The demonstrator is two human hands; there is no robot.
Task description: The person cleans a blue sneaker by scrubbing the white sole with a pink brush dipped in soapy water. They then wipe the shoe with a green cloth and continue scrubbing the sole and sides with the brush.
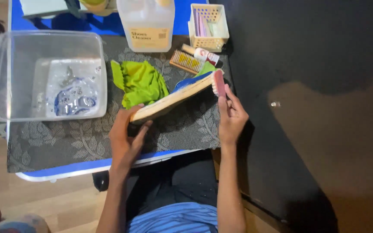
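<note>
The left hand point(128, 136) grips the near end of a flat shoe sole point(173, 98) — tan along its edge, blue on the upper face — with fingers curled round it, holding it tilted above a dark leaf-patterned mat point(65, 142). The right hand point(231, 116) pinches a pink brush point(219, 83) between fingers and thumb, its bristles set against the far end of the sole. Just behind the sole lies a crumpled green cloth point(141, 83). To the left stands a clear plastic tub point(5, 77) holding a little soapy water. Further back sit a white cleaner jug point(147, 23), a small wooden brush point(186, 61) and a cream basket point(208, 41) — all on the blue table point(57, 170).
</note>
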